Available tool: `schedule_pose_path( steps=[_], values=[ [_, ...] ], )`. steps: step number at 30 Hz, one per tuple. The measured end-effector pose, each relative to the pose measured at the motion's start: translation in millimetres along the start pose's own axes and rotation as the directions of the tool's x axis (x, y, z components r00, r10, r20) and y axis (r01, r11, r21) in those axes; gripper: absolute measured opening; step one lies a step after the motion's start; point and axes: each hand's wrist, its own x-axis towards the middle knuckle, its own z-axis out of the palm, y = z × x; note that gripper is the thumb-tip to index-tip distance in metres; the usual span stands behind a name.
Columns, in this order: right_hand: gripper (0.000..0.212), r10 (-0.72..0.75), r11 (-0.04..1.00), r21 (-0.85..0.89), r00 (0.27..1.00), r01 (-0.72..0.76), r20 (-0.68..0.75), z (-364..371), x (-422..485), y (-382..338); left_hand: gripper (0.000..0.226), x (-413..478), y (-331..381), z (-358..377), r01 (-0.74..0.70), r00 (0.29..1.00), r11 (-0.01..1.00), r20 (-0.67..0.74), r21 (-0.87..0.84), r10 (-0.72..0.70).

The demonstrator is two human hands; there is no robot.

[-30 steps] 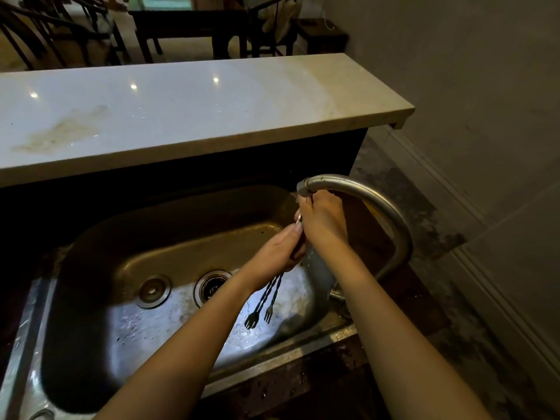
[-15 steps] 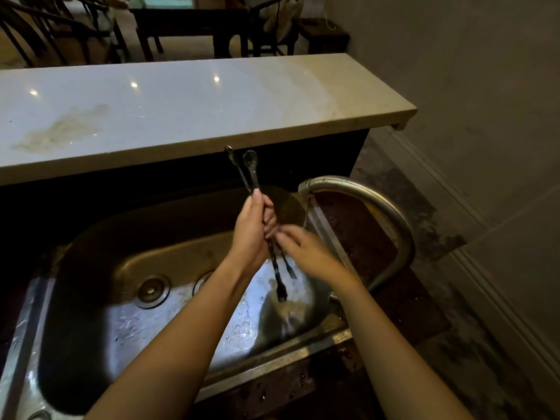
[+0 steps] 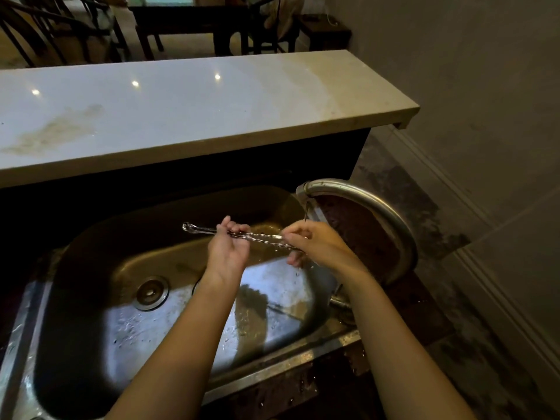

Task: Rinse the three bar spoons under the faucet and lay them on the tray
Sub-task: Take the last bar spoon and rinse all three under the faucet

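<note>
I hold a bundle of twisted-stem metal bar spoons [image 3: 260, 237] level above the steel sink [image 3: 91, 298], bowls pointing left at about mid-height. My left hand [image 3: 228, 250] grips the stems near the bowl end. My right hand [image 3: 315, 242] closes on the other end, just below the spout of the curved metal faucet [image 3: 369, 204]. How many spoons are in the bundle I cannot tell. No tray is in view.
A pale stone bar counter [image 3: 181, 110] runs across the back above the sink. The sink has a drain and an overflow plug [image 3: 150, 292] in its wet floor. A grey wall and skirting lie to the right; dark chairs and tables stand beyond the counter.
The spoons went from hanging fork-ends down under the spout, to upright, to level now. My right hand shifted from the spout to the spoons' right end.
</note>
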Motion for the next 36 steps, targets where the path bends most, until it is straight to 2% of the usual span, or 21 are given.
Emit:
schedule_pose_path(
  steps=[2, 4, 6, 8, 11, 13, 15, 17, 20, 23, 25, 26, 30, 34, 36],
  values=[
    [0.014, -0.016, 1.000, 0.013, 0.997, 0.015, 0.073, -2, -1, -3, 0.024, 4, 6, 4, 0.020, 1.000, 0.997, -0.020, -0.079, -0.021],
    [0.014, -0.022, 0.994, -0.108, 0.997, 0.029, 0.069, -2, -1, -7, 0.021, 6, 8, 3, 0.049, 0.998, 0.991, -0.022, -0.125, -0.052],
    [0.009, -0.044, 0.976, -0.216, 0.998, 0.031, -0.054, 1, 1, -11, 0.023, 6, 6, 2, 0.072, 0.997, 0.988, -0.012, -0.139, -0.074],
    [0.013, -0.072, 0.957, -0.289, 0.974, 0.007, -0.216, 6, 3, -15, 0.029, 5, 2, 0, 0.090, 0.996, 0.986, 0.010, -0.138, -0.090],
    [0.021, -0.103, 0.922, -0.387, 0.944, -0.028, -0.314, 16, 5, -19, 0.033, 5, 0, 2, 0.083, 0.996, 0.991, 0.035, -0.101, -0.080],
    [0.024, -0.116, 0.897, -0.440, 0.941, -0.037, -0.317, 18, 2, -18, 0.030, 6, 1, 6, 0.047, 0.998, 0.998, 0.043, -0.032, -0.046],
    [0.029, -0.095, 0.863, -0.502, 0.958, -0.057, -0.272, 16, -3, -13, 0.027, 6, 2, 10, -0.047, 0.997, 0.992, 0.067, 0.114, 0.040],
    [0.032, -0.001, 0.794, -0.595, 0.979, -0.123, -0.203, 13, -9, -5, 0.024, 5, 0, 11, -0.175, 0.980, 0.935, 0.148, 0.308, 0.135],
    [0.027, 0.173, 0.592, -0.774, 0.973, -0.224, -0.149, 9, -17, 7, 0.021, 2, -2, 9, -0.341, 0.928, 0.772, 0.326, 0.537, 0.183],
    [0.026, 0.295, 0.401, -0.875, 0.943, -0.271, -0.157, 8, -29, 13, 0.022, -3, -7, 6, -0.453, 0.871, 0.546, 0.481, 0.705, 0.101],
    [0.028, 0.345, 0.327, -0.913, 0.930, -0.245, -0.126, 7, -39, 16, 0.027, -9, -15, 3, -0.496, 0.846, 0.373, 0.534, 0.785, 0.001],
    [0.028, 0.360, 0.297, -0.926, 0.926, -0.232, -0.116, 7, -44, 17, 0.029, -13, -20, 1, -0.497, 0.838, 0.327, 0.542, 0.803, -0.058],
    [0.033, 0.380, 0.213, -0.940, 0.909, -0.266, -0.171, 7, -51, 14, 0.032, -22, -37, -8, -0.468, 0.786, 0.320, 0.554, 0.824, -0.274],
    [0.048, 0.492, 0.233, -0.912, 0.850, -0.337, -0.188, 2, -44, 4, 0.029, -26, -45, -13, -0.485, 0.755, 0.313, 0.572, 0.817, -0.321],
    [0.048, 0.477, 0.217, -0.907, 0.850, -0.360, -0.223, 2, -43, 5, 0.028, -27, -48, -15, -0.475, 0.754, 0.318, 0.565, 0.821, -0.334]
  ],
)
